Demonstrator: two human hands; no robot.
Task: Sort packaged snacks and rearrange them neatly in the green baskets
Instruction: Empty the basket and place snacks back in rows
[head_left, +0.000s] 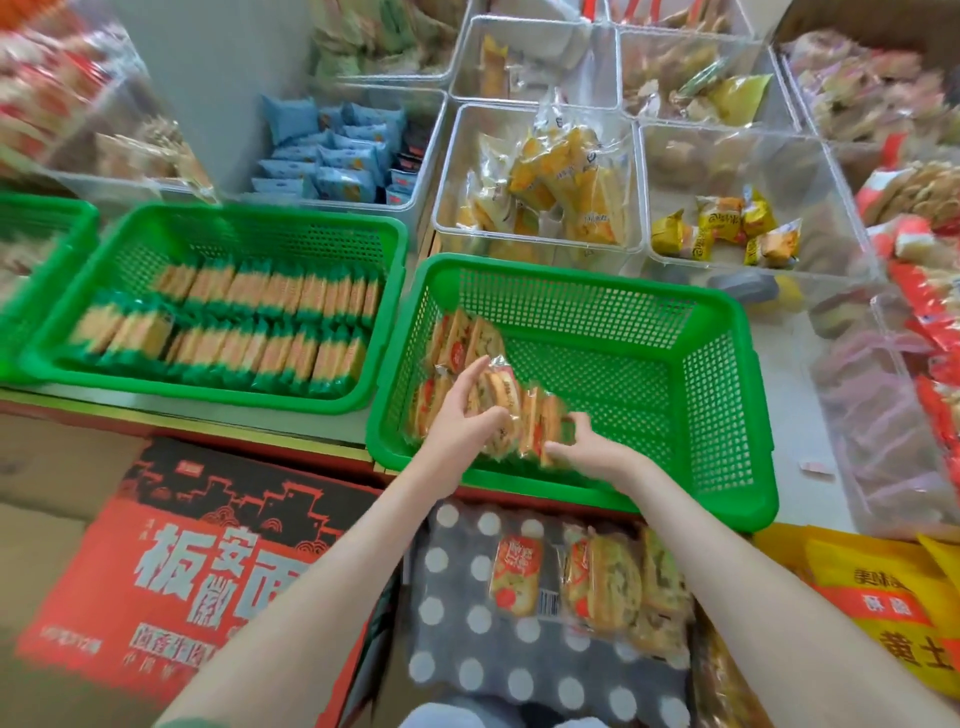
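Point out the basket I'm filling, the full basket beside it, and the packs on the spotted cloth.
Basket being filled (597, 312): head view, far mesh wall.
Full basket (249, 236): head view, far mesh wall.
Packs (517, 577): head view, leftmost pack's front.

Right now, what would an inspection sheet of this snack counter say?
Surface: pale counter, red front edge.
Job's things: near green basket mostly bare, biscuit packets at its left; left green basket filled in rows.
Clutter: spare packets on a dotted cloth; red carton.
Hands: left hand and right hand both grip biscuit packets in the near basket.
Cables: nothing seen.
Surroundings: clear bins of wrapped snacks.
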